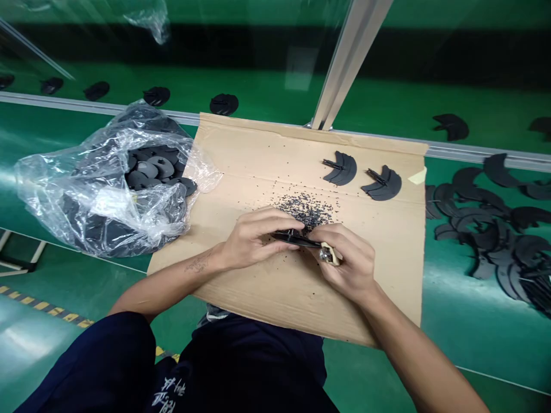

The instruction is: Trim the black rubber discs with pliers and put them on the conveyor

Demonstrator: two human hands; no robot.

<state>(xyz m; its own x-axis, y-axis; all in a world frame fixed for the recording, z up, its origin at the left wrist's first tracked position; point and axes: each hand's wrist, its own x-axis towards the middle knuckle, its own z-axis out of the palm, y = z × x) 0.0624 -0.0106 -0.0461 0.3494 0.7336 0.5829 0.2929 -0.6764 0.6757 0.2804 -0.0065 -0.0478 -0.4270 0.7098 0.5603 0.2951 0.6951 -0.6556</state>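
Observation:
My left hand [258,235] is closed, pinching a thin black plastic part [286,236] seen almost edge-on. My right hand [348,258] wraps round a small tool with cream tape and a shiny metal end [328,253]; its working end is hidden, so its kind does not show. The fingers of my right hand are at the right end of the black part. Just behind my hands, a heap of tiny black plastic scraps [307,209] lies on a cardboard sheet [267,295]. Two curved black parts [342,168] with ribbed stems rest farther back on the cardboard.
At left a clear plastic bag [103,201] holds many black discs [150,169]. Curved black parts [486,212] are piled on the green table at right. Behind the cardboard stand a metal post [344,63] and a clear panel; a row of black pieces [224,104] shows there.

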